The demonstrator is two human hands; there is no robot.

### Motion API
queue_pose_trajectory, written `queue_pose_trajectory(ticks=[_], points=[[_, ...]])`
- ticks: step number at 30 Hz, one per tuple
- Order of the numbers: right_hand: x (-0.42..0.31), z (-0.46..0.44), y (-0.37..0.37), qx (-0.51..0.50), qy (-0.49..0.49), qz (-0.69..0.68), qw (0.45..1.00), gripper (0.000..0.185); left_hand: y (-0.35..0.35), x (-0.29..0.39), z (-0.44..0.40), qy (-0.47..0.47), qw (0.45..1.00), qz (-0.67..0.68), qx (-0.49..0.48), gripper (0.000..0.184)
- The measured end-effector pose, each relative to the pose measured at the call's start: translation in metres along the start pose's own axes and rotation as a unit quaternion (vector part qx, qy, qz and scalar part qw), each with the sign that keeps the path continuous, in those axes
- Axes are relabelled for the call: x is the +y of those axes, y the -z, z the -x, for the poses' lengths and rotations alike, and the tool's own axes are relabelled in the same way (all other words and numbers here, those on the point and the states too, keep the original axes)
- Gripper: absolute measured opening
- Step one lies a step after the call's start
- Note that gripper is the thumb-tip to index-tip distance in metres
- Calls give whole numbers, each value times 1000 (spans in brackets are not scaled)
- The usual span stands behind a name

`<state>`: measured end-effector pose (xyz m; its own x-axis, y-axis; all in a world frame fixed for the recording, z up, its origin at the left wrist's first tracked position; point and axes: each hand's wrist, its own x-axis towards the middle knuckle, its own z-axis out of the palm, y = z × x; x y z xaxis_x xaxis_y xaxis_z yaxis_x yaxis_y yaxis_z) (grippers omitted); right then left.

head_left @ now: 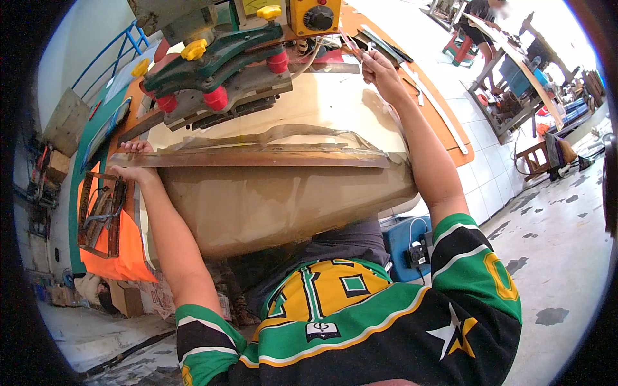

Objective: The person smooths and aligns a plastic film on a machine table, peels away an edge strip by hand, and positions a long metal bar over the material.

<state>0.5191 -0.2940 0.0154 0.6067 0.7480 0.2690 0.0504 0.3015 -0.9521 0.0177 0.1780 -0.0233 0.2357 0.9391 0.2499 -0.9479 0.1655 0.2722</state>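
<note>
My left hand (136, 158) is closed on the left end of a long brown metal strip (273, 158), fingers above it and thumb below. The strip lies across a brownish translucent sheet (290, 199) that hangs over the front edge toward my lap. Clear, crumpled film (302, 132) shows along the strip's far side. At the back right, my right hand (381, 76) is raised, its fingers pinched round a thin pinkish object (351, 46) whose kind I cannot make out.
A green machine head (219, 58) with yellow knobs and red pads overhangs the worktop, beside a yellow control box (315, 16). A rusty metal frame (102, 212) rests on orange sheets (132, 248) at left. A long ruler (441, 112) lies right. Another person (481, 22) is far back.
</note>
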Motion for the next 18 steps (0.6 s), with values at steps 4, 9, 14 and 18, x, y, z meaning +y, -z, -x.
queue_pose_trajectory(ticks=[4,9,14,18], points=[[-4,1,-6,5,-1,47,999,28,4,2,-4,4,1000,6,-1,88],[-2,3,-9,-2,25,87,996,28,7,2,-6,3,1000,7,-1,89],[0,2,-9,0,30,109,994,27,2,1,-3,-4,1000,5,12,91],[1,2,-11,15,67,190,979,22,3,2,-3,5,1000,18,1,91]])
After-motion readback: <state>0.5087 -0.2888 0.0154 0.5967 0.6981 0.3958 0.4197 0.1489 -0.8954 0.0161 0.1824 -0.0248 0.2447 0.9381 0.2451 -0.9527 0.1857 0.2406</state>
